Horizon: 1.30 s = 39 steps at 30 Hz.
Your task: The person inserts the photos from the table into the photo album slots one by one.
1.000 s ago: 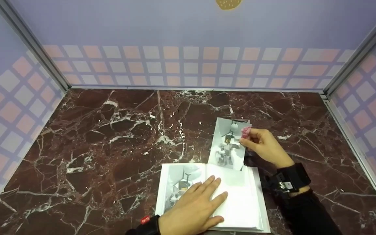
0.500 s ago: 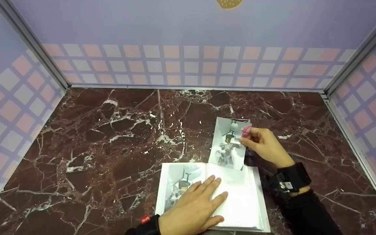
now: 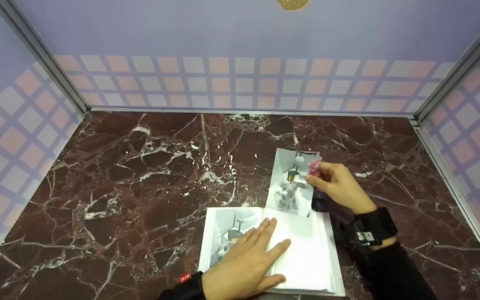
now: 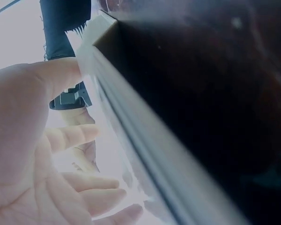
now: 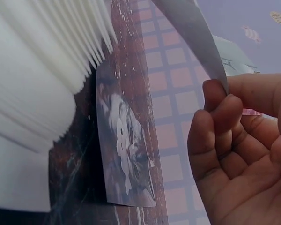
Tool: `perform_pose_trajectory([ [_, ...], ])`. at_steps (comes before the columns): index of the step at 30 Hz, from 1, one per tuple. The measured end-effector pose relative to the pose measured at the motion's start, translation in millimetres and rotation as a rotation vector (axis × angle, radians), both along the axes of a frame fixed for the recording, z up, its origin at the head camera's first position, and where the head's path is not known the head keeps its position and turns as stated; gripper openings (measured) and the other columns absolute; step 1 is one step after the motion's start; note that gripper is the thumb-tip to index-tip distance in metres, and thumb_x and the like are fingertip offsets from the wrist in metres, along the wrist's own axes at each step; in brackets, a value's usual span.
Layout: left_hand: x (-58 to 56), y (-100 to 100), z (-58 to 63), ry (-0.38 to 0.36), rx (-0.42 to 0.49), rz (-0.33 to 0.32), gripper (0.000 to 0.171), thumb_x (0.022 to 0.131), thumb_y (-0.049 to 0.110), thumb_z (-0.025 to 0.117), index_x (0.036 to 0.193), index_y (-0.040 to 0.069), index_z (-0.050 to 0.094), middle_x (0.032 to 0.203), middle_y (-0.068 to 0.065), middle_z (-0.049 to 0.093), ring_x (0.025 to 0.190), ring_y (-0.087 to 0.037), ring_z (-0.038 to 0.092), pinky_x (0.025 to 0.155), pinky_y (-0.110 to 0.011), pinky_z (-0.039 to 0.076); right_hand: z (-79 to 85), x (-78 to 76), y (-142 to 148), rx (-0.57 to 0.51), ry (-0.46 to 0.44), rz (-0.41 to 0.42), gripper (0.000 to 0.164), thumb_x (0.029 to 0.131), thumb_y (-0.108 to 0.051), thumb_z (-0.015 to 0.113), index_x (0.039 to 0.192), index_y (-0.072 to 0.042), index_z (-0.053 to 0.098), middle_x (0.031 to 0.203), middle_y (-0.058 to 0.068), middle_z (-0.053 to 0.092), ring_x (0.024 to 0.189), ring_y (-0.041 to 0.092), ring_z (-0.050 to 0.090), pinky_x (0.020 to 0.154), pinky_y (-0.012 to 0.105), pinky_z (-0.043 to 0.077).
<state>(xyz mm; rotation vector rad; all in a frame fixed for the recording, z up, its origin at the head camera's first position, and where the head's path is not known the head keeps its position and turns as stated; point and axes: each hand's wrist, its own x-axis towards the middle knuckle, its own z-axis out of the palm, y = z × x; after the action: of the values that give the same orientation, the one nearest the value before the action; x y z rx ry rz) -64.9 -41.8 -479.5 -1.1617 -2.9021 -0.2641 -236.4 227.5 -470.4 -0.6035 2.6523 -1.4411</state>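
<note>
An open photo album (image 3: 302, 258) lies at the front of the table, a grey picture (image 3: 222, 246) on its left page and a white right page. My left hand (image 3: 244, 264) rests spread across its middle, fingers straight; in the left wrist view the album's thick edge (image 4: 150, 145) runs past the palm. Beyond the right page, a loose photo (image 3: 287, 187) overlaps the album's top edge. My right hand (image 3: 340, 185) pinches the photo's right edge between thumb and fingers, with a small crumpled pink piece (image 3: 314, 166) at the fingertips. The right wrist view shows the photo's pale back (image 5: 196, 33).
The red-brown marble table (image 3: 119, 187) is closed in by lilac panels with checked borders (image 3: 244, 83) at the back and sides. In the right wrist view, a shiny strip of clear film (image 5: 124, 145) lies beside the album's fanned pages (image 5: 51, 47).
The left hand's fingers have slid slightly up and left on the album and drawn a little closer together. The right hand and the photo have hardly moved.
</note>
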Motion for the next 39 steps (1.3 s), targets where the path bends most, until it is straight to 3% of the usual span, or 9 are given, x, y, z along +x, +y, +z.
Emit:
perform_pose_trajectory([
  [8, 0.9, -1, 0.7, 0.029, -0.009, -0.005, 0.071, 0.097, 0.064, 0.047, 0.153, 0.021, 0.04, 0.161, -0.027, 0.028, 0.148, -0.038, 0.034, 0.115, -0.051, 0.04, 1.9, 0.5, 0, 0.013, 0.0, 0.0, 0.012, 0.093, -0.025, 0.072, 0.096, -0.013, 0.071, 0.077, 0.002, 0.065, 0.06, 0.008, 0.051, 0.054, 0.02, 0.044],
  [19, 1.0, 0, 0.9, 0.01, -0.012, 0.0, 0.07, 0.097, 0.063, 0.046, 0.153, 0.022, 0.039, 0.162, -0.026, 0.026, 0.149, -0.037, 0.033, 0.116, -0.051, 0.039, 4.2, 1.4, -1, 0.018, -0.01, 0.023, 0.012, 0.093, -0.023, 0.071, 0.099, -0.013, 0.072, 0.079, 0.003, 0.068, 0.063, 0.01, 0.054, 0.056, 0.021, 0.046],
  [24, 0.9, 1, 0.8, -0.007, -0.015, 0.01, 0.069, 0.097, 0.063, 0.047, 0.153, 0.023, 0.04, 0.162, -0.025, 0.026, 0.15, -0.037, 0.032, 0.116, -0.052, 0.039, 1.7, 0.1, -2, 0.023, -0.007, 0.045, 0.01, 0.093, -0.022, 0.072, 0.096, -0.012, 0.071, 0.079, 0.001, 0.065, 0.062, 0.007, 0.051, 0.056, 0.02, 0.044],
  [29, 0.8, 1, 1.0, -0.013, -0.029, 0.015, 0.069, 0.096, 0.063, 0.048, 0.153, 0.024, 0.041, 0.163, -0.025, 0.024, 0.15, -0.037, 0.031, 0.115, -0.051, 0.039, -1.8, -0.1, -6, 0.012, -0.009, 0.016, 0.013, 0.094, -0.026, 0.071, 0.091, -0.013, 0.07, 0.075, 0.0, 0.062, 0.061, 0.006, 0.05, 0.055, 0.02, 0.042],
  [39, 1.5, 1, 2.0, 0.004, -0.027, -0.011, 0.069, 0.099, 0.062, 0.044, 0.153, 0.019, 0.04, 0.165, -0.019, 0.024, 0.151, -0.033, 0.03, 0.114, -0.05, 0.042, -12.8, -3.3, -11, -0.022, -0.003, 0.005, 0.016, 0.094, -0.021, 0.07, 0.089, -0.006, 0.071, 0.072, 0.005, 0.064, 0.059, 0.004, 0.052, 0.055, 0.018, 0.042],
])
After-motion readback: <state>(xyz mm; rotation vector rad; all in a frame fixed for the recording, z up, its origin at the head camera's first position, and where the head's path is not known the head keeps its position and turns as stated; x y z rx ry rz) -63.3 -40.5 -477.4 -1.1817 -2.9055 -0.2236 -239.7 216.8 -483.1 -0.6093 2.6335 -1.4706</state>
